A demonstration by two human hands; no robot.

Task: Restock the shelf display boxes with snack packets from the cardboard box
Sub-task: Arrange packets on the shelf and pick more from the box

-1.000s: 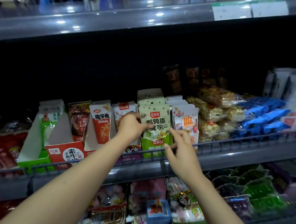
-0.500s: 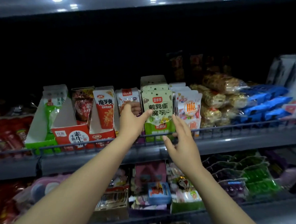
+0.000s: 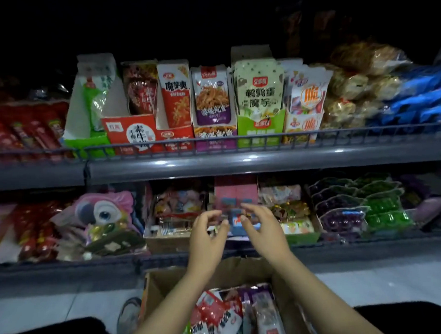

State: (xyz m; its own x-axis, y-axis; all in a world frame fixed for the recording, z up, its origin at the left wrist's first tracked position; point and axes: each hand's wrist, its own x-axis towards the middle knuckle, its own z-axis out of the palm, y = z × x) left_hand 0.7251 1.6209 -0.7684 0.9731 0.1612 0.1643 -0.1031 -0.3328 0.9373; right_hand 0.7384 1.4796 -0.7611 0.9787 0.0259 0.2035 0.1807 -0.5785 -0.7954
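Both hands are dropping away from the green display box [image 3: 259,128], which half a second ago they were touching on the upper shelf [image 3: 214,164]; the box is now sitting alone at about 12 o'clock. The left hand [image 3: 206,239] and right hand [image 3: 262,233] are hovering near centre, in front of the lower shelf, fingers loosely curled toward each other and seemingly holding nothing, though blur is softening the fingertips. The cardboard box [image 3: 162,286], holding snack packets [image 3: 221,317], is lying at 6 o'clock under the forearms.

A grey wire-fronted shelf [image 3: 240,165] carries upright display boxes [image 3: 259,128] of snack packets [image 3: 256,89].
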